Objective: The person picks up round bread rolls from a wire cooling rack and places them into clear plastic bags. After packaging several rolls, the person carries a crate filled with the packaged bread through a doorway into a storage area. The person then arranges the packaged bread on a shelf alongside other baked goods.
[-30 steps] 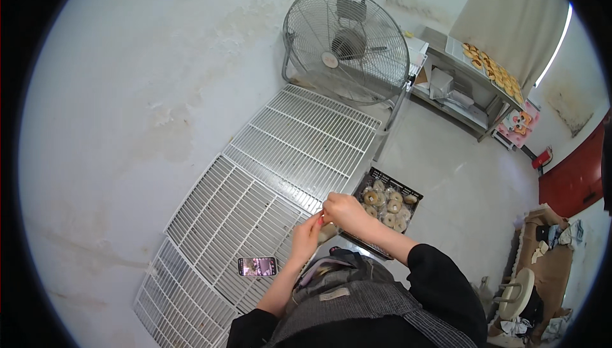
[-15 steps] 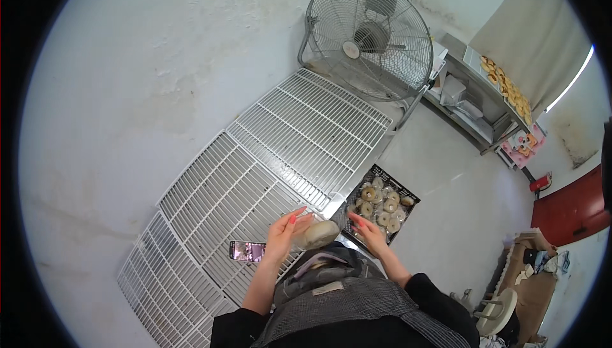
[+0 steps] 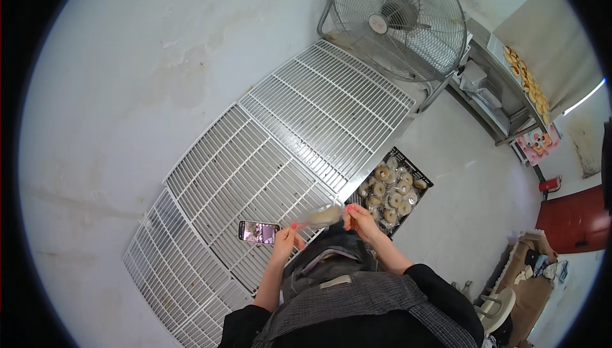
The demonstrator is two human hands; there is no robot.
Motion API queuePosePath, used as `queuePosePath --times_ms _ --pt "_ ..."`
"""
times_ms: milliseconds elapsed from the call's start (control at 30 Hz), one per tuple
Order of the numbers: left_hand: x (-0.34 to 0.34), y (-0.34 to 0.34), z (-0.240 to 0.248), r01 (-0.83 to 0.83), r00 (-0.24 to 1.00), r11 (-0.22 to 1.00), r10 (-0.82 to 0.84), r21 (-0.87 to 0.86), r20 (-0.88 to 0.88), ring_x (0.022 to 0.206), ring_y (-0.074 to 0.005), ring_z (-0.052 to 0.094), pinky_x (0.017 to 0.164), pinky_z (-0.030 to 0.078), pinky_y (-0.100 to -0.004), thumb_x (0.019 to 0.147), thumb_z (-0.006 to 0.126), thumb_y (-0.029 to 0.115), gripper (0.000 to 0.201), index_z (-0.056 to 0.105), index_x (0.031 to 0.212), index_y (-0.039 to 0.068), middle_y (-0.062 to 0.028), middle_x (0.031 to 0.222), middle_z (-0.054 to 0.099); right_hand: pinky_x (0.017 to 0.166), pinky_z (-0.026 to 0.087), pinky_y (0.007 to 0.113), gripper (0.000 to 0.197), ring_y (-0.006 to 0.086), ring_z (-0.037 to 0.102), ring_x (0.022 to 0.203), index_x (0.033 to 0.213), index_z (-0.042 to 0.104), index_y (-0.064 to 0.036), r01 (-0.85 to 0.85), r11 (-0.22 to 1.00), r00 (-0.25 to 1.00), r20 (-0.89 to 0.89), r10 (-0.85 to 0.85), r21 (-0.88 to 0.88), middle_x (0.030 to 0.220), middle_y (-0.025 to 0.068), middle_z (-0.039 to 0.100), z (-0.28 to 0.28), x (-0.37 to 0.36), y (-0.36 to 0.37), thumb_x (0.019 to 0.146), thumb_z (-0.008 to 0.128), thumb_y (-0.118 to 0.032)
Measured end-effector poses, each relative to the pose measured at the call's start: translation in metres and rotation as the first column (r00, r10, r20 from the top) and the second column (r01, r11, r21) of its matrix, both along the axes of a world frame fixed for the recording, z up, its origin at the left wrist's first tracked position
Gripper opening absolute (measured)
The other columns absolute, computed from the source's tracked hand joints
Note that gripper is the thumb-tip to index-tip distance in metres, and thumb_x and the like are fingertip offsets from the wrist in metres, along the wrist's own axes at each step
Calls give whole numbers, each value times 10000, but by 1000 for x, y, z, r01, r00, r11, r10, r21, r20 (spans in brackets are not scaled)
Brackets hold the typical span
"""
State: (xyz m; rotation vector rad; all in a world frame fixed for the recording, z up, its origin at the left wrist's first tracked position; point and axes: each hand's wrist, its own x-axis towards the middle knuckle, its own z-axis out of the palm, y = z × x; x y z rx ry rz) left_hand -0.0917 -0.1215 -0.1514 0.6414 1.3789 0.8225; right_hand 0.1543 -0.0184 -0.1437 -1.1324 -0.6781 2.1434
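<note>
Left hand (image 3: pixel 288 241) and right hand (image 3: pixel 361 222) pinch bagged bread (image 3: pixel 326 216) at 8 and 2 o'clock; likely light, soft: grip its ends.

No legible text anywhere. Lit smartphone screen (image 3: pixel 259 232), beside left hand (image 3: pixel 288 241), on white wire rack (image 3: pixel 239 169): characters too small to read. Pale rectangular tag (image 3: pixel 336 281) on gray checked apron (image 3: pixel 382 303), nearer the body than both hands: print can't be made out. Round badge (image 3: pixel 378 24) on hub of floor fan (image 3: pixel 411 19), well beyond both hands: reddish mark, unreadable. Pink cartoon-print panel (image 3: pixel 539 141), well off to the right of right hand (image 3: pixel 362 222): any lettering too small.
</note>
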Motion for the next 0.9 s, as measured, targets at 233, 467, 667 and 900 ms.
queuePosePath --times_ms 233,467,667,900 --pt "7 -1 -16 -263 916 965 248 6 314 868 -261 621 808 500 -313 934 406 204 354 533 1075 -94 -195 972 608 662 513 272 128 176 630 750 988 445 -36 -236 972 967 101 235 -6 779 112 623 12 10 2 873 496 -61" --pt "12 79 -63 68 509 907 327 416 -796 733 -216 611 602 462 -362 893 444 123 215 567 1023 4 -135 818 611 522 466 362 314 269 585 645 1066 498 -120 -585 395 546 705 -454 708 758 108 562 -74 -45 51 768 541 -27" --pt "16 119 -78 28 340 896 408 443 -847 585 -232 518 552 406 -348 893 431 158 193 536 885 -4 -119 727 549 595 485 393 285 293 591 702 1094 506 -130 -680 444 409 804 -431 583 873 103 586 -85 -40 76 810 525 -157" --pt "158 114 -6 -274 800 941 337 197 -497 700 -210 480 646 377 -333 950 345 216 296 474 802 -7 -124 729 490 697 454 403 325 325 553 860 1124 446 -67 -333 855 345 896 -282 397 970 152 531 -142 201 -36 835 532 -188"
